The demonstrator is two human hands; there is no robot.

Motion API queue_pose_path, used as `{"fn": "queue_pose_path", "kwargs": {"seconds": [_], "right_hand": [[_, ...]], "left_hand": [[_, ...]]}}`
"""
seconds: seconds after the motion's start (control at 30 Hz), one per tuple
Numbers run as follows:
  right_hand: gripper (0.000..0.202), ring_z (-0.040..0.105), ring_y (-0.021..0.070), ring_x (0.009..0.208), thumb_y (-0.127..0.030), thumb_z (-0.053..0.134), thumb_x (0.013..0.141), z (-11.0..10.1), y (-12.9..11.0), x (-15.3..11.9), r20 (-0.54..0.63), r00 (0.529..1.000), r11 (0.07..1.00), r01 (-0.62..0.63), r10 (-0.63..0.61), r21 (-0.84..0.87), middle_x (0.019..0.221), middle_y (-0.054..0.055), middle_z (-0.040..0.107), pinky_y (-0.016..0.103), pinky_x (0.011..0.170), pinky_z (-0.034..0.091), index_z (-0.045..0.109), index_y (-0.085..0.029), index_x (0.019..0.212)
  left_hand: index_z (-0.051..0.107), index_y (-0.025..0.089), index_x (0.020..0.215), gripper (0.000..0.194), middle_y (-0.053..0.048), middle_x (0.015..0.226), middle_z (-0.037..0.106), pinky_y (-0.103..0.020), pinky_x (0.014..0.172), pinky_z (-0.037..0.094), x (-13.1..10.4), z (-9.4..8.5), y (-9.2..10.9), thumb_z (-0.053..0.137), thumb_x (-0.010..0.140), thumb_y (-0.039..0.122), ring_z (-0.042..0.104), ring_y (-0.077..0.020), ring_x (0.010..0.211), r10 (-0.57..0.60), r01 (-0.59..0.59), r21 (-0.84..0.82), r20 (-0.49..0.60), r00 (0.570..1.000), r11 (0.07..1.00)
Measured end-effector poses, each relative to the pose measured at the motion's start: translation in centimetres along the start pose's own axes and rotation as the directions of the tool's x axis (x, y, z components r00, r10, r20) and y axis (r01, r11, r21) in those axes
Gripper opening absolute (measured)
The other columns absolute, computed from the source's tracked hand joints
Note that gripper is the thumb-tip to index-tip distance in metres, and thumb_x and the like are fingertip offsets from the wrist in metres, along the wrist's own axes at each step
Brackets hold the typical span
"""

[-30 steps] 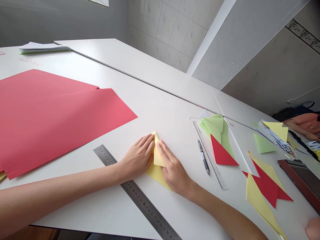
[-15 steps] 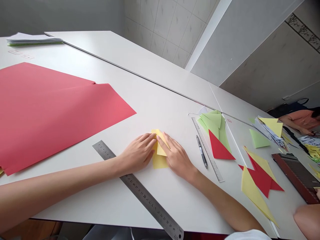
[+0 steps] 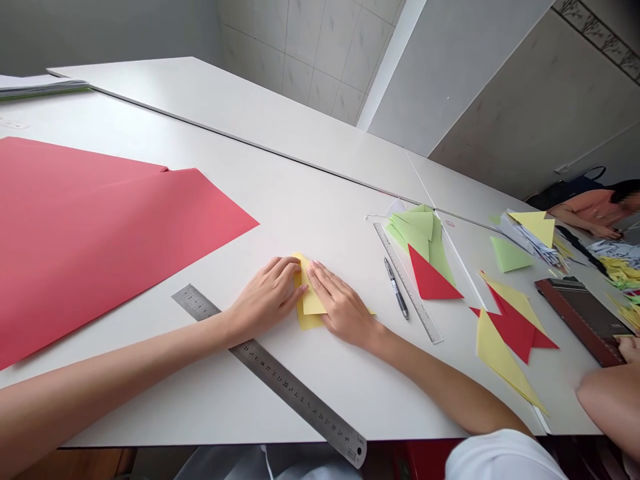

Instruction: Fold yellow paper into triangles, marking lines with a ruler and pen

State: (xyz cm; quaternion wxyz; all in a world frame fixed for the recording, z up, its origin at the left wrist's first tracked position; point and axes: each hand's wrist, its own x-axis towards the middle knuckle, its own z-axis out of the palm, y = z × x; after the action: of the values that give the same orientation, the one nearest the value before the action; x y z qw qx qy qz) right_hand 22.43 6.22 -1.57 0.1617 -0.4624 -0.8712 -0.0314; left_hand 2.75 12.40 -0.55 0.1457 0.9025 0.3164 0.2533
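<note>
A small piece of yellow paper (image 3: 314,303), folded over on itself, lies on the table between my two hands. My left hand (image 3: 265,293) grips its left edge, fingers curled and thumb tip resting on the paper. Across the right part of the folded flap, my right hand (image 3: 345,303) lies flat with fingers stretched out, and a yellow corner sticks out beyond it. Under my left forearm runs a steel ruler (image 3: 295,393), set diagonally, its lower end past the table's front edge. The paper's underside is hidden.
Large red sheets (image 3: 110,247) cover the left. To the right are a pen (image 3: 397,290), a clear ruler (image 3: 410,287), green papers (image 3: 417,230), a red triangle (image 3: 430,277) and yellow folded paper (image 3: 505,360). Another person's hand (image 3: 629,348) is by a paper trimmer (image 3: 575,320).
My right hand has shifted on the yellow paper, its fingers now flatter on the flap. My left thumb has moved onto the paper. The whole view has swung slightly right.
</note>
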Motion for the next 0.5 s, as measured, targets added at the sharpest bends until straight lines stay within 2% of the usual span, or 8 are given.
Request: {"fn": "queue_pose_path", "kwargs": {"seconds": [0.23,0.33,0.4,0.5], "right_hand": [[0.071,0.013,0.0195,0.15,0.0,0.037,0.075,-0.3,0.8,-0.2,0.018,0.997,0.996,0.069,-0.07,0.05,0.154,0.017,0.034,0.04,0.122,0.027,0.035,0.001,0.146],[0.074,0.012,0.0184,0.15,0.001,0.037,0.074,-0.1,1.0,-0.3,0.037,0.996,0.995,0.073,-0.075,0.065,0.155,0.016,0.032,0.039,0.122,0.025,0.033,0.0,0.147],[0.076,0.011,0.0183,0.15,0.001,0.037,0.073,-0.1,1.1,-0.3,0.051,0.996,0.995,0.071,-0.075,0.076,0.156,0.015,0.03,0.039,0.123,0.023,0.032,-0.001,0.148],[0.075,0.01,0.0184,0.15,0.0,0.038,0.074,-0.2,1.2,-0.4,0.075,0.995,0.994,0.063,-0.07,0.093,0.157,0.015,0.027,0.039,0.123,0.021,0.032,-0.002,0.149]], "left_hand": [[0.048,0.019,0.099,0.025,-0.009,0.113,0.058,-0.041,0.091,0.049,0.1,-0.1,-0.2,0.031,0.101,0.037,0.054,-0.0235,0.106,-0.012,0.011,-0.01,-0.02,1.0,1.0],[0.046,0.02,0.094,0.021,-0.009,0.108,0.058,-0.039,0.086,0.051,0.2,-0.2,-0.4,0.03,0.1,0.032,0.054,-0.0226,0.103,-0.025,0.025,-0.002,-0.028,0.999,1.0],[0.046,0.02,0.096,0.019,-0.009,0.108,0.058,-0.039,0.086,0.051,0.2,-0.2,-0.6,0.03,0.099,0.027,0.054,-0.0231,0.103,-0.036,0.037,0.011,-0.03,0.999,0.999],[0.048,0.017,0.109,0.022,-0.013,0.113,0.057,-0.043,0.09,0.051,0.3,-0.3,-0.9,0.033,0.096,0.027,0.052,-0.0265,0.109,-0.064,0.065,0.037,-0.034,0.997,0.997]]}}
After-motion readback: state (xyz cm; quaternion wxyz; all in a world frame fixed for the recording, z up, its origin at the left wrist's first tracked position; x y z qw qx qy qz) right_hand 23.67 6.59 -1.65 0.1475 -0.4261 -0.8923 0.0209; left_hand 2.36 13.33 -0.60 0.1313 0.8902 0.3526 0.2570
